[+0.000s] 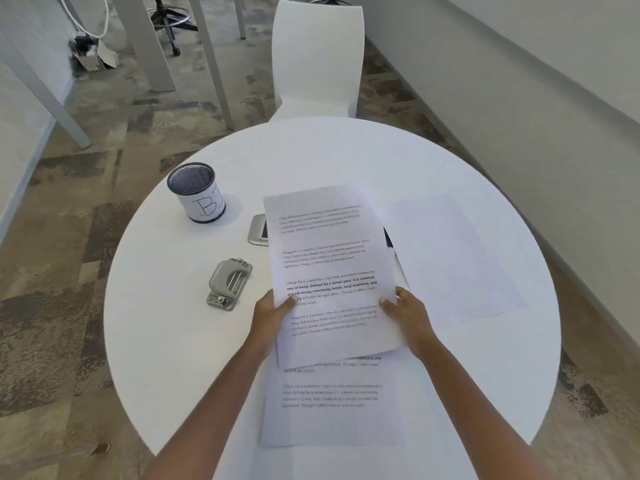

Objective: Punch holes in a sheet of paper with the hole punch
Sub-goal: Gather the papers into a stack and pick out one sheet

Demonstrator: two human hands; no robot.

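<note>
A printed sheet of paper [329, 258] is lifted a little above the round white table [173, 341]. My left hand [272, 315] grips its left edge and my right hand [407, 315] grips its right edge, thumbs on top. A grey metal hole punch [228, 284] lies on the table just left of my left hand, apart from the sheet. Under the held sheet lies another printed sheet [332, 407], near the table's front edge.
A black mesh pen cup [196, 192] with a white label stands at the back left. A silver device [258, 230] is half hidden behind the held sheet. A blank sheet [457, 258] lies on the right. A white chair [317, 60] stands beyond the table.
</note>
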